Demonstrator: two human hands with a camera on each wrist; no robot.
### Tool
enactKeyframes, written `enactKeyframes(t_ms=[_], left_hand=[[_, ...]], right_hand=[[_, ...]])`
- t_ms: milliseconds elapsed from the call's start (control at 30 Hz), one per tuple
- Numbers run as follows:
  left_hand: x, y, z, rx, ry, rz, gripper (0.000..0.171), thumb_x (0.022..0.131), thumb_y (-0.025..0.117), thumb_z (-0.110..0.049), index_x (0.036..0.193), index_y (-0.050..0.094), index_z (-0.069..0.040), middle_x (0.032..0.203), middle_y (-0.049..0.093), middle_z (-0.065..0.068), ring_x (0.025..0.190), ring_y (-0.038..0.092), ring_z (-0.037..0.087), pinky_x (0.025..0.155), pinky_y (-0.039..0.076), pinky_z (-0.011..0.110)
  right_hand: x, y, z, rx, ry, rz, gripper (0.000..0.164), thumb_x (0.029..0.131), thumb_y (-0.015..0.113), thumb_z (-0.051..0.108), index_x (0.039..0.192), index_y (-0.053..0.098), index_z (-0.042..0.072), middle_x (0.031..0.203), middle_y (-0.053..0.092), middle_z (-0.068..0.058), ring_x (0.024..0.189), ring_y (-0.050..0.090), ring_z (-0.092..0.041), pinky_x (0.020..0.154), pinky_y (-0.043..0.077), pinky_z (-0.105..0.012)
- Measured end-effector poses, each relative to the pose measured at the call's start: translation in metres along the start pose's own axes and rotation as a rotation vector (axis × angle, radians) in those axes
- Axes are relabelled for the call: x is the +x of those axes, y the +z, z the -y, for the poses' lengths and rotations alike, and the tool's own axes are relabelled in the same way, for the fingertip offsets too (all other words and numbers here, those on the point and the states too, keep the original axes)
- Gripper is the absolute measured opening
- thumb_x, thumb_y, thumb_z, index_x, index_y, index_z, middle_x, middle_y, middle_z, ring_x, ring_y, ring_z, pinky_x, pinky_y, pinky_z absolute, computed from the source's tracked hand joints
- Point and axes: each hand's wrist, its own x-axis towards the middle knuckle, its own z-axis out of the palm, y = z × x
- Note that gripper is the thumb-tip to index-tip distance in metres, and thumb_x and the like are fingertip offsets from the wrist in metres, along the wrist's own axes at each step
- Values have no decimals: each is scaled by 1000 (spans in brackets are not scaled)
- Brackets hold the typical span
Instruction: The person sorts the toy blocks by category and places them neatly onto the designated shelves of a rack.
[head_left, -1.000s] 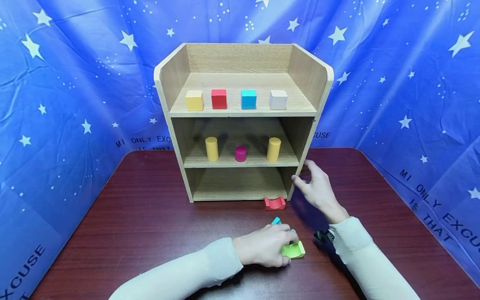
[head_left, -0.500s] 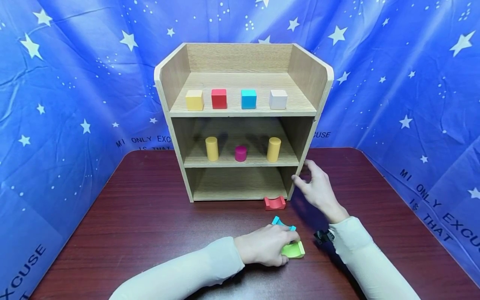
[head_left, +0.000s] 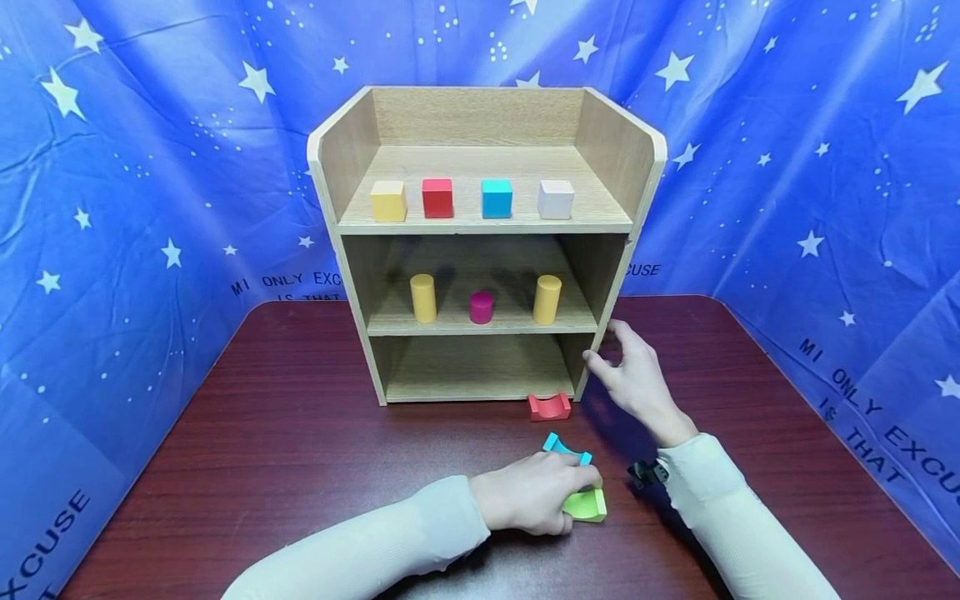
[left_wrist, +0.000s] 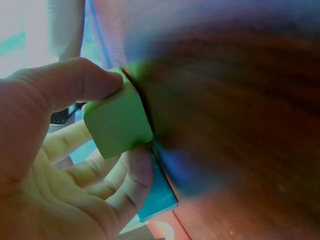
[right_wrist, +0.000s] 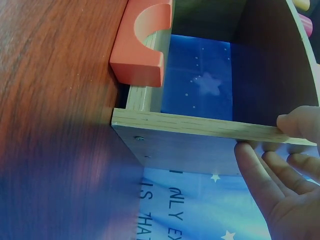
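Note:
My left hand (head_left: 531, 495) pinches a green arch block (head_left: 587, 505) between thumb and fingers, low over the table. In the left wrist view the thumb presses one edge of the green block (left_wrist: 117, 122), and a fingertip touches the opposite edge. Just beyond it lies a blue arch block (head_left: 567, 450), partly covered by the hand. A red arch block (head_left: 550, 407) rests against the front of the wooden shelf (head_left: 480, 227). My right hand (head_left: 639, 382) holds the shelf's right side panel (right_wrist: 200, 127), thumb at its front edge and fingertips on the outer face.
Yellow, red, blue and white cubes (head_left: 556, 200) stand along the top shelf. Two yellow cylinders (head_left: 423, 298) flank a short magenta cylinder (head_left: 482, 307) on the middle level. A blue starry curtain (head_left: 150, 167) surrounds the dark red table (head_left: 285, 467).
The left hand has shifted slightly, and the green block now sits a little nearer to me. More of the blue block shows than a second ago. The right hand stays put.

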Motion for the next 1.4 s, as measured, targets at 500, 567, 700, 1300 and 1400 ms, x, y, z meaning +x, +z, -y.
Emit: enactKeyframes(t_ms=[500,567,700,1300,1400], left_hand=[[-8,-3,2,-15,16,-10,43,73,76,-18,113,61,-21,94,52,-12,80,45,-1,69,40,13],[-10,-5,3,-6,23,-24,43,72,76,-18,112,61,-21,95,53,-12,83,46,-1,72,41,13],[-15,-9,5,7,19,-48,45,73,75,-19,115,60,-22,112,58,-9,100,52,1,85,43,17],[-27,-46,27,-27,-20,-136,46,70,76,-19,113,59,-21,86,48,-9,77,45,5,66,36,18],[-29,-53,31,-28,-28,-162,46,70,75,-19,113,59,-21,87,49,-8,78,45,7,66,36,19]], right_hand=[[0,0,-1,-5,7,3,38,86,67,9,120,53,1,98,64,-18,91,64,-35,67,55,-42],[0,0,-1,-5,9,4,37,86,67,9,119,53,1,98,64,-18,92,64,-35,67,55,-41],[0,0,0,-2,8,1,37,86,67,9,119,53,1,98,64,-17,92,64,-35,67,55,-41],[0,0,2,-14,3,-12,37,85,69,8,118,54,1,97,65,-15,88,65,-28,66,55,-41],[0,0,0,-7,1,-11,37,85,68,8,118,54,1,97,65,-17,89,65,-32,66,55,-43]])
